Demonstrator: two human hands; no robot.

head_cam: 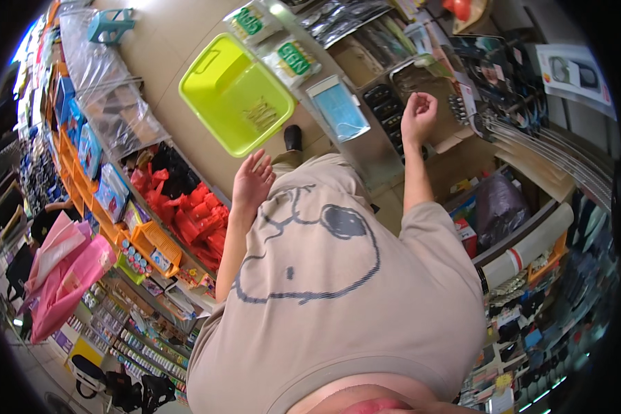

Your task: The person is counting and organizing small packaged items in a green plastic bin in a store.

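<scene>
My left hand [253, 178] is held palm up with its fingers apart and nothing in it, just below the near corner of a lime-green plastic bin [215, 119]. Several small tan pieces [261, 114] lie at the bottom of the bin. My right hand [420, 116] is raised over the shelving at the right, its fingers curled in and no object visible in them. To its left, an opened pack of blue face masks [341, 109] lies on a metal counter edge [370, 155], below two white-and-green plastic packs, one [292, 61] nearer than the other [249, 23].
Red plastic bags [186, 212] fill a compartment at the left, beside orange baskets [158, 246]. A teal stool [111, 26] stands at the upper left. Metal rods [548, 150] stick out at the right, above a box holding a dark plastic bag [499, 209].
</scene>
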